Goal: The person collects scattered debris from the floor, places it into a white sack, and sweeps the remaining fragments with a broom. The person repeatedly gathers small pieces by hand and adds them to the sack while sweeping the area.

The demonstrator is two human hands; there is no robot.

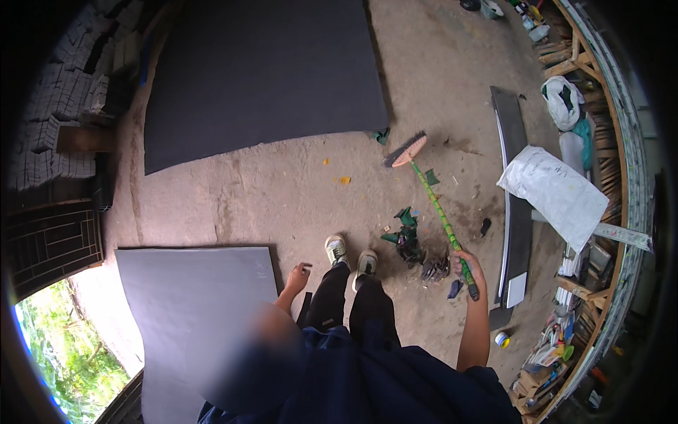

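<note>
Gripping the broom [436, 205] near the lower end of its green banded handle with the right hand [467, 267], fingers wrapped around it (partly out of sight behind the shaft). Extending away over the concrete floor [282, 191], with the salmon-coloured head near a corner of the dark sheet [261, 78]; cannot tell whether touching the floor with the bristles. Holding the left hand [296, 278] beside the grey sheet [198, 283], with fingers loosely bent; cannot tell whether closed on anything, with the palm hidden. Blurred badly at the left sleeve [265, 360], covering part of that grey sheet. Can see a heap of dark and green scraps [413, 247] just left of the handle, too jumbled to sort. Can see also a white sack [554, 187] on the right, hiding part of a long black panel [520, 219]. Cut off at the top: the dark sheet's far edge.
</note>
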